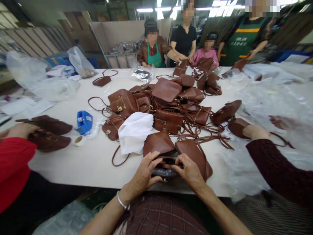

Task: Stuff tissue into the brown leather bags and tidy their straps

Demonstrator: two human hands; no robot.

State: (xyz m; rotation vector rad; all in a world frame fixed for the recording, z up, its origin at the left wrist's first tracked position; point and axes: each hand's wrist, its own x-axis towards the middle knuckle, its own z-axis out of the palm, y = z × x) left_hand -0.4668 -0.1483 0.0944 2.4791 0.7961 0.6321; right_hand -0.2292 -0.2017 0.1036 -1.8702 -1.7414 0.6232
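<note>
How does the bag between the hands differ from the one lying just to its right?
The open bag shows its inside, while the neighboring bag shows a smooth outer panel. The left hand and right hand hold the open bag, while the neighboring bag rests on the table. Both are brown.

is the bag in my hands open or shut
Open: the bag gapes between the left hand and right hand, its inside showing.

Fingers (156, 162) hide part of the bag (166, 172) between them, and the left edge crops the red sleeve (14, 160).
</note>
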